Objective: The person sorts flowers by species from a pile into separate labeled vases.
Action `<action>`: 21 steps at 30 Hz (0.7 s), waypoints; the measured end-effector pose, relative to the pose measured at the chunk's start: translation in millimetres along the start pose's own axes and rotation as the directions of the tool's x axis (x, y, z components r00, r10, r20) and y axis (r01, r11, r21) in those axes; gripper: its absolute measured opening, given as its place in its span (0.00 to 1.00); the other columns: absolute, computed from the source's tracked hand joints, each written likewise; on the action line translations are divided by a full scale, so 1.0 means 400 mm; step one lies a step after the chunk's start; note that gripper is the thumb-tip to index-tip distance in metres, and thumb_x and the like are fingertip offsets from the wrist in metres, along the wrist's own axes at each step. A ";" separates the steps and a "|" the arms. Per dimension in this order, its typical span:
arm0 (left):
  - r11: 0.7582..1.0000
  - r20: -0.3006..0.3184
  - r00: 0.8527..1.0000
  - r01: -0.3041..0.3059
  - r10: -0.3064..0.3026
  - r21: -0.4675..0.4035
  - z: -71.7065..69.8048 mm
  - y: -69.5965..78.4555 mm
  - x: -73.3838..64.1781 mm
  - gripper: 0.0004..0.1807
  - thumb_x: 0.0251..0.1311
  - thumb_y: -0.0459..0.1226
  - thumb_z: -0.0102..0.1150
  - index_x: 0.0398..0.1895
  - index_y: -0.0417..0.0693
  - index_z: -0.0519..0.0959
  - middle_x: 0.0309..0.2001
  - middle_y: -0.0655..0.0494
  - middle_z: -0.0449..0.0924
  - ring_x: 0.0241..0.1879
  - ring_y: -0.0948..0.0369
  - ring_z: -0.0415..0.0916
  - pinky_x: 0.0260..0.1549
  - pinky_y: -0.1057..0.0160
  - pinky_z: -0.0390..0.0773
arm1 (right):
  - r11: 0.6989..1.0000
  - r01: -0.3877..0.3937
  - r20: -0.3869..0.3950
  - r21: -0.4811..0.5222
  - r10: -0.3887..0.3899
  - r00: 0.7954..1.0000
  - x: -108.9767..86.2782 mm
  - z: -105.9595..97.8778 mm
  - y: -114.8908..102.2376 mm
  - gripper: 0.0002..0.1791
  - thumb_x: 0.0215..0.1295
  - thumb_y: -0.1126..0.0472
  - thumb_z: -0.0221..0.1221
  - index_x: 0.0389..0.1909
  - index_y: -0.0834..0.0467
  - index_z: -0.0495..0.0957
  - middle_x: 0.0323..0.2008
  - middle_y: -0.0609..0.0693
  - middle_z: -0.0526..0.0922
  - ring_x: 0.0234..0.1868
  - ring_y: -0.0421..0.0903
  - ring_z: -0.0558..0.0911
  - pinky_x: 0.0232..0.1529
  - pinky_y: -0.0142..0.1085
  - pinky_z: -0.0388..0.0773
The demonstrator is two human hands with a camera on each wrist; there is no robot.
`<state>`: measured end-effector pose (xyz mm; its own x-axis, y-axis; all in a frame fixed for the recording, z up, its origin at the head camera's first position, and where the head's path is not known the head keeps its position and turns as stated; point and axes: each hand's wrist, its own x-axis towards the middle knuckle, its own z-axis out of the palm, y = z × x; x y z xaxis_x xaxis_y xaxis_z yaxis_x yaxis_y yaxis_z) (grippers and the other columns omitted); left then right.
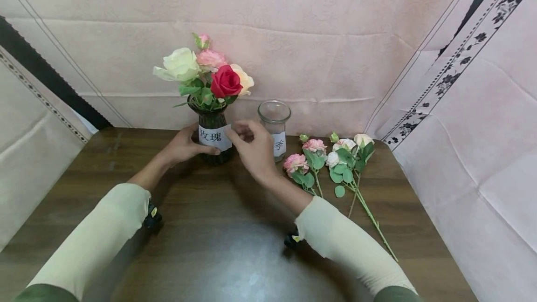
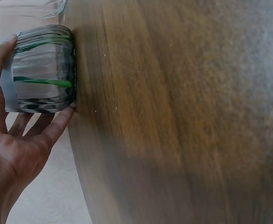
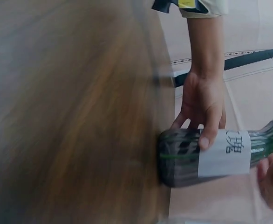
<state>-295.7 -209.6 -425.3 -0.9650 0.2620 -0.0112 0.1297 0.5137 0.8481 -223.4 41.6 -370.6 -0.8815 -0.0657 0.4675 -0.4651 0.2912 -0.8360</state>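
A dark ribbed glass vase (image 1: 213, 118) stands toward the back of the table, a white label (image 1: 215, 138) with black characters on its front. A red rose (image 1: 225, 81), a white rose (image 1: 180, 65), a pink bloom (image 1: 211, 58) and a peach one fill it. My left hand (image 1: 184, 146) grips the vase low down, thumb across the front at the label's lower edge. Green stems (image 2: 43, 83) show through the glass in the left wrist view. Beside the vase's right side is my right hand (image 1: 257, 150), fingers loosely bent, thumb tip at the label's edge.
A clear glass vase (image 1: 274, 112), also labelled, stands just behind my right hand. Pink-flowered stems (image 1: 295, 163) and white-flowered stems (image 1: 333, 159) lie on the right of the wooden table (image 1: 201, 246). Pale cloth (image 1: 335, 69) hangs behind the table.
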 end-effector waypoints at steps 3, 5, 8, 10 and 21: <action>1.000 0.001 1.000 0.003 -0.003 0.000 -0.002 0.001 -0.001 0.54 0.59 0.52 0.88 0.83 0.49 0.68 0.74 0.43 0.80 0.76 0.42 0.74 0.77 0.35 0.71 | 0.997 -0.062 0.052 -0.046 0.064 0.997 -0.018 -0.041 0.006 0.14 0.79 0.51 0.71 0.55 0.56 0.92 0.45 0.49 0.93 0.46 0.44 0.88 0.46 0.33 0.83; 1.000 0.002 1.000 0.003 -0.003 0.009 -0.004 0.002 -0.002 0.54 0.59 0.52 0.88 0.84 0.49 0.68 0.74 0.43 0.79 0.76 0.42 0.74 0.78 0.34 0.71 | 0.993 -0.103 0.072 -0.064 0.108 0.992 -0.026 -0.070 0.007 0.15 0.79 0.48 0.70 0.54 0.53 0.93 0.43 0.48 0.93 0.45 0.47 0.89 0.44 0.35 0.83; 1.000 0.005 1.000 0.007 -0.007 0.019 -0.008 0.001 -0.001 0.56 0.59 0.53 0.88 0.85 0.48 0.67 0.76 0.43 0.78 0.78 0.42 0.72 0.80 0.32 0.68 | 0.987 -0.140 0.082 -0.081 0.147 0.986 -0.035 -0.112 0.010 0.15 0.79 0.46 0.70 0.53 0.51 0.93 0.42 0.48 0.94 0.45 0.48 0.90 0.43 0.36 0.83; 1.000 0.007 1.000 0.011 -0.011 0.021 -0.009 0.001 0.000 0.57 0.58 0.54 0.88 0.85 0.48 0.66 0.77 0.42 0.77 0.79 0.41 0.71 0.81 0.31 0.67 | 0.985 -0.156 0.085 -0.079 0.162 0.983 -0.041 -0.141 0.011 0.15 0.79 0.46 0.70 0.53 0.52 0.93 0.43 0.50 0.95 0.45 0.48 0.90 0.45 0.37 0.84; 1.000 0.019 1.000 -0.009 0.009 0.021 -0.007 0.000 0.005 0.60 0.57 0.54 0.89 0.88 0.50 0.63 0.79 0.43 0.75 0.83 0.41 0.66 0.85 0.30 0.61 | 0.958 -0.277 0.074 -0.066 0.282 0.957 -0.073 -0.300 0.042 0.19 0.81 0.46 0.69 0.59 0.55 0.91 0.47 0.58 0.94 0.42 0.43 0.91 0.44 0.37 0.90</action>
<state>-298.2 -211.7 -423.9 -0.9592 0.2824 -0.0139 0.1434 0.5285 0.8367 -195.8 162.8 -363.7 -0.9804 -0.0513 0.1904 -0.1960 0.3607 -0.9118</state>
